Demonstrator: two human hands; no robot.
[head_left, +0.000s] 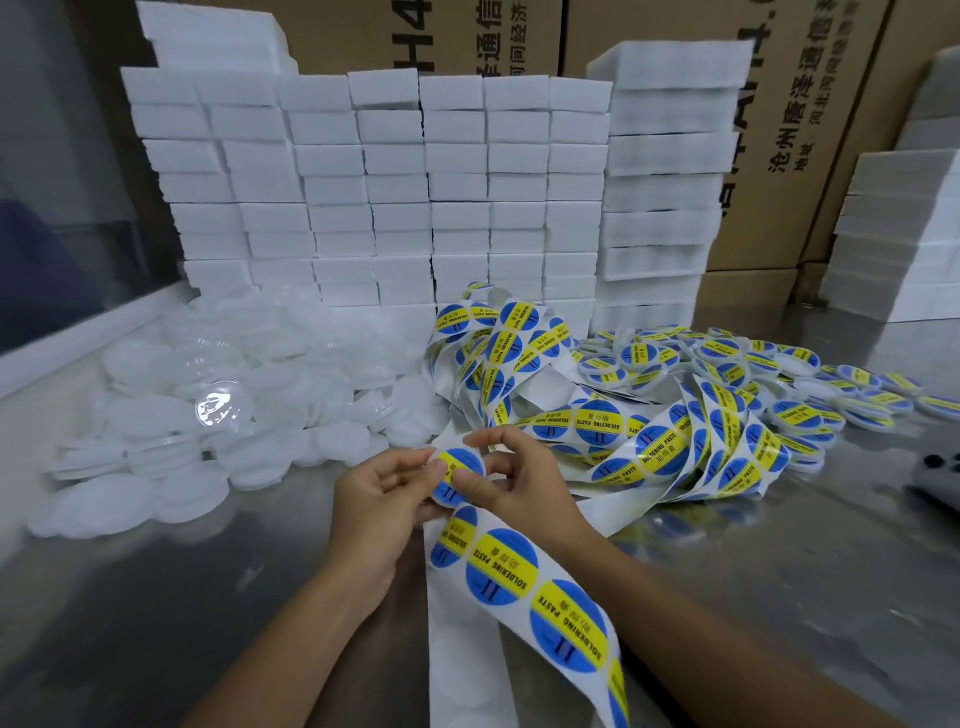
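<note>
Left hand (384, 499): fingers curled, thumb and fingertips pinching the left edge of a round blue-and-yellow sticker (460, 460), held in front of the foam stack (415, 197) and well apart from it. Right hand (519, 480): pinches the same sticker's right edge. Sticker strip (519, 569): white backing, runs from under the hands away from the foam stack. Strip heap (675, 441): front-right of the foam stack. Clear lids (171, 415): piled at the stack's front-left foot. Labelled lids (769, 369): spread to the right of the stack's foot. Table (156, 597): metal, carries the stack.
</note>
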